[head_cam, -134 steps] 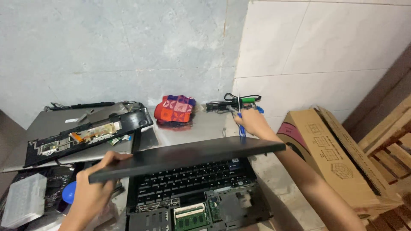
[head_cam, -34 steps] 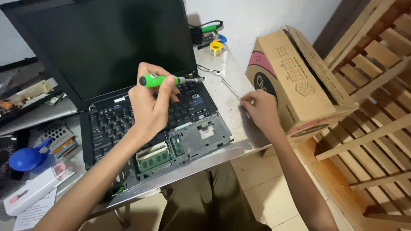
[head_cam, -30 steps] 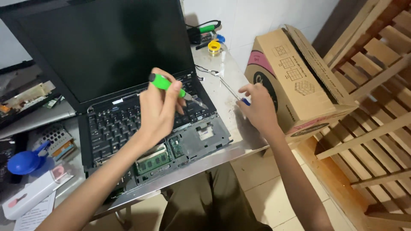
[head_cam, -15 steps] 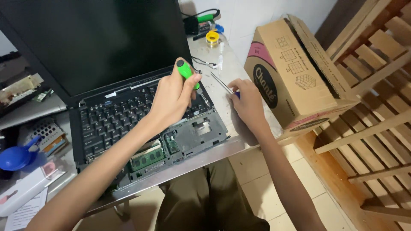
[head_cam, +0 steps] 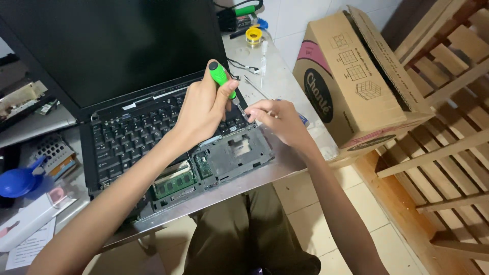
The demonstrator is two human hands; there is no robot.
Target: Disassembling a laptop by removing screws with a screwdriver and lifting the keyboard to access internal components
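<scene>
Screwdriver (head_cam: 222,80), green plastic handle, L hand (head_cam: 204,109)

A single head-worn camera looks steeply down from above the seated person, close over an open laptop (head_cam: 153,117) at frame centre-left. The table edge (head_cam: 285,170) runs diagonally; the person's lap fills the bottom centre, tiled floor lower right.

I see the upright screen (head_cam: 112,46) blocking far, the cardboard box (head_cam: 356,86) blocking right; near table edge (head_cam: 285,168) open.
</scene>
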